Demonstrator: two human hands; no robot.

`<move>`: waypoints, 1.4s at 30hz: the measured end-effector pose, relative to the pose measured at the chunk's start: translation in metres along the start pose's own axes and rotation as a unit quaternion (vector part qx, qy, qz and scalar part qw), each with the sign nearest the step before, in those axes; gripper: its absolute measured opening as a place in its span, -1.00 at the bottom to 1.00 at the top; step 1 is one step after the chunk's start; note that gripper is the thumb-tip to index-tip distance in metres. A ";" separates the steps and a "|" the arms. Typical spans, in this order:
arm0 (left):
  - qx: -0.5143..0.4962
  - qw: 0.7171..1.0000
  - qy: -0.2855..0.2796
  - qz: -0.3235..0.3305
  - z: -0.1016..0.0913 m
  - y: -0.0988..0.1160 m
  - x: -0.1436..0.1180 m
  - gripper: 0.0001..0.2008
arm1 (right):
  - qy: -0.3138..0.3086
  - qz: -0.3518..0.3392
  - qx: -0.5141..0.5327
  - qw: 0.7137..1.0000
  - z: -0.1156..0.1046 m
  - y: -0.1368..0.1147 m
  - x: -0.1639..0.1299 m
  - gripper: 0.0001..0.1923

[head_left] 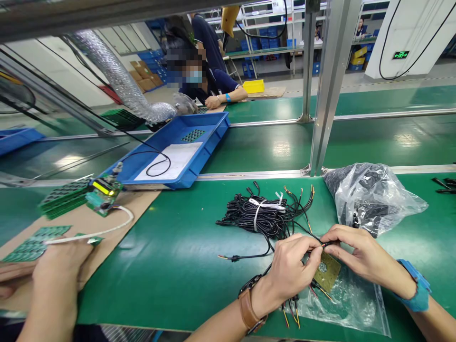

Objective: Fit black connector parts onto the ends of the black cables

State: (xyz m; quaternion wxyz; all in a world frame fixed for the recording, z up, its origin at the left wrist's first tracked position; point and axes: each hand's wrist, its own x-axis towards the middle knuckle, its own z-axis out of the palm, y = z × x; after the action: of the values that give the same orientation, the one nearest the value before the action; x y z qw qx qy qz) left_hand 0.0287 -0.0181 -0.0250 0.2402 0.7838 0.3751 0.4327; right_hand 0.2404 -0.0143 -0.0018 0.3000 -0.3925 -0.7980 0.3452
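Circuit board (327, 271), small and yellowish, lower centre-right over a clear bag (351, 301), so loose parts stay contained. Left hand (290, 270) and right hand (359, 251): fingers pinching a black wire (326, 244) above it. Wire bundle (265, 216) near on green table (171, 256).

Open green mat (171, 256) left of hands, cable bundle (265, 216) ahead, plastic bag (370, 194) right

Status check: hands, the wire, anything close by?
Left hand and right hand pinch one black wire. Small board beneath. Wire bundle just behind.
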 end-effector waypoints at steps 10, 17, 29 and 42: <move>-0.015 1.000 -0.025 0.004 -0.003 -0.001 0.001 -0.89 | -0.006 0.038 0.047 0.998 0.002 0.001 0.001 -0.86; -0.085 0.990 -0.097 -0.057 -0.013 -0.007 0.004 -0.86 | 0.041 0.056 0.040 0.997 -0.001 0.006 0.001 -0.80; -0.018 0.999 -0.024 -0.030 -0.001 -0.016 0.000 -0.86 | 0.067 -0.033 0.033 0.997 0.019 0.008 0.004 -0.89; -0.023 0.989 -0.134 -0.060 -0.012 -0.019 0.011 -0.82 | 0.048 -0.050 -0.001 0.998 0.027 0.013 0.008 -0.84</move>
State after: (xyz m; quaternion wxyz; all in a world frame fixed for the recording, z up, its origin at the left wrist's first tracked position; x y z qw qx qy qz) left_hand 0.0145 0.0027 -0.0269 0.3316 0.8053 0.3758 0.3169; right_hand 0.2211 -0.0102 -0.0259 0.3547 -0.3683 -0.8017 0.3095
